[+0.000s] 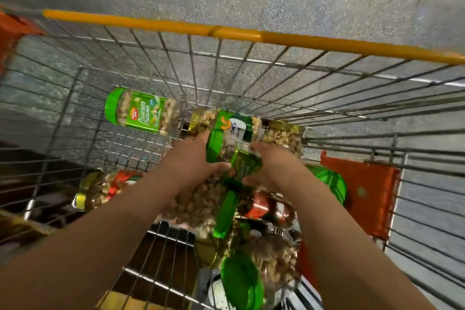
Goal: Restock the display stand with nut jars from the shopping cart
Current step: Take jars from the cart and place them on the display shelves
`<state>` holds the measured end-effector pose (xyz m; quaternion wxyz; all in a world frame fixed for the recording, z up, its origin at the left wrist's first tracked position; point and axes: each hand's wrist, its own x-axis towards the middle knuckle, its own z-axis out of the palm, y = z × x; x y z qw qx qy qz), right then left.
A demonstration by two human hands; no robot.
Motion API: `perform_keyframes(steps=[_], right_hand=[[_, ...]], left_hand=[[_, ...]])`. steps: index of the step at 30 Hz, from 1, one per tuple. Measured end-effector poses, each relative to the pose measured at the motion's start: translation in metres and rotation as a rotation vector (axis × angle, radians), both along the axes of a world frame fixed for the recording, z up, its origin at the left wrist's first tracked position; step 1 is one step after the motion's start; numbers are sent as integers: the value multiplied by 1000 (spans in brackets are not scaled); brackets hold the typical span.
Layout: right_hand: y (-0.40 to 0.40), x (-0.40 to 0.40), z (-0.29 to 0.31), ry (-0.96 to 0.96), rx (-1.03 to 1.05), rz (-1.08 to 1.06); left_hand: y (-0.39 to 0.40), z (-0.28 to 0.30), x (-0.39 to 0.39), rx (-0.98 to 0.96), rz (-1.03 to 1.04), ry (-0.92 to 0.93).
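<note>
I look down into a wire shopping cart with a yellow rim bar. Several nut jars lie inside it. Both my hands reach into the pile at the middle. My left hand and my right hand hold a green-labelled, green-lidded jar between them, the thumbs curled onto it. Behind it lies a gold-lidded jar with a green label. A green-lidded pistachio jar lies apart at the far left of the cart floor. The display stand is out of view.
More jars lie near me: a gold-lidded one at the left, red-labelled ones under my arms, and green lids at the bottom. An orange plastic flap hangs on the cart's right side. Speckled grey floor surrounds the cart.
</note>
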<state>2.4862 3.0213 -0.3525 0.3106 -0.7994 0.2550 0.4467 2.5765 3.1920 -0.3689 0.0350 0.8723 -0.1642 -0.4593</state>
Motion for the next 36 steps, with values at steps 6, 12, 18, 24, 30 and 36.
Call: perform_keyframes(steps=[6,12,18,24,30,36], right_hand=[[1,6,-11,-19,7,-10],[2,4,-8,-52,32,-73],[-1,6,5,-73,23,-92],[-10,0,40,-226,4,-125],[-7,-5,104,-355,13,-144],[11,-29,182,-506,123,-306]], left_hand=[[5,-7,0,-11,24,-2],[4,-3,-3,-149,181,7],[-3,10,4,-224,220,27],[-10,55,7,-331,251,-48],[-10,140,0,-364,271,-232],[12,230,-14,-369,274,-345]])
